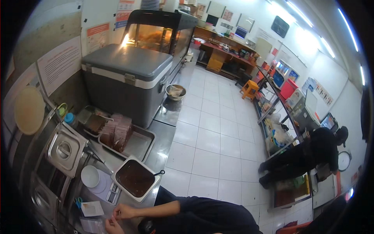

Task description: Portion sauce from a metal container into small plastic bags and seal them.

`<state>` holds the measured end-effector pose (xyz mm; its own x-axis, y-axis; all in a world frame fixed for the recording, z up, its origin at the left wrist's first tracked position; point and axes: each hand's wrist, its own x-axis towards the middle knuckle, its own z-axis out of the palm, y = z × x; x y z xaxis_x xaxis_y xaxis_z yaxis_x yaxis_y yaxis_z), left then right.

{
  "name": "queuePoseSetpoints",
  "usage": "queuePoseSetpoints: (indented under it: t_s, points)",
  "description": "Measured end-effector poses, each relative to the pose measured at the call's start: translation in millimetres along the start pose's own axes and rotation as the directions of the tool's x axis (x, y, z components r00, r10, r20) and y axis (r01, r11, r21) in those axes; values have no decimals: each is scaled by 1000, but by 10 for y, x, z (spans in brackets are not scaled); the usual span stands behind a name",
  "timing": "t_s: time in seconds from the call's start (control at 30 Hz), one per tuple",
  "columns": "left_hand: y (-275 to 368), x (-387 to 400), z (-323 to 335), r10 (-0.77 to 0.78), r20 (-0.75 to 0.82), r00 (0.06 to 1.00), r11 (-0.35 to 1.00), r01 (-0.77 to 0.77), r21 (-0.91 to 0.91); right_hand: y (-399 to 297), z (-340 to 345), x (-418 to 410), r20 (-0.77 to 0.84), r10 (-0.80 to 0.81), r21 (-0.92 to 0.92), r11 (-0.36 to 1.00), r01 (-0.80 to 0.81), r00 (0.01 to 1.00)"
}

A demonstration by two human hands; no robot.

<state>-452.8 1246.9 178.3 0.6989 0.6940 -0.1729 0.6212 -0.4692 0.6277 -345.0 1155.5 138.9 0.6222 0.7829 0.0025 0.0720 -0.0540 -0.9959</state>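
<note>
My right hand [124, 211] reaches in from a dark short sleeve, over the steel counter's edge. Its fingertips meet those of my left hand [113, 225], at the bottom rim; whether anything small is between them cannot be told. Beside them lie clear plastic bags [92, 225], a white square sheet or packet [92, 208] with a brownish mark and teal-handled scissors [78, 202]. Above stands a white digital kitchen scale [112, 193] with a white bowl [90, 176] on or against it. A deep steel pan [116, 175] of dark brown sauce, with a black-handled utensil [159, 173], stands at the right.
Filled small plastic sachets [120, 128] are stacked over steel trays [152, 140]. Beyond are a grey cooler box [122, 96], a metal bowl [176, 93] and a lit display warmer [152, 36]. Lidded steel pans [65, 150] line the left. Across the tiled floor, a person [309, 152] in dark clothes bends near shelves.
</note>
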Motion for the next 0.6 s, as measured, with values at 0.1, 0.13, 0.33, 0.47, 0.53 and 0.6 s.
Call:
queuePoseSetpoints:
  t_s: [0.1,0.13,0.33,0.47,0.53,0.6]
  points:
    - [-200,48,99,247,-59,967,963,-252,-100,-156,-112,-15,285,244,242,917,-316,927]
    - [-329,105,116,250,-60,966,962,-255,-98,-187,-102,-18,283,241,243,918,-312,928]
    - [31,-16,-185,3,379,926,905,158,-394,-244,-123,-13,572,293,544,563,-622,766]
    - [92,-97,-11,256,-71,964,952,-264,-153,-221,-227,74,387,-72,95,995,38,919]
    - [271,-180,-61,270,-114,956,957,-279,-73,-325,-318,101,320,-360,-177,886,429,876]
    - [755,-312,-332,122,111,986,988,-131,78,-453,-357,103,120,-75,-477,870,123,990]
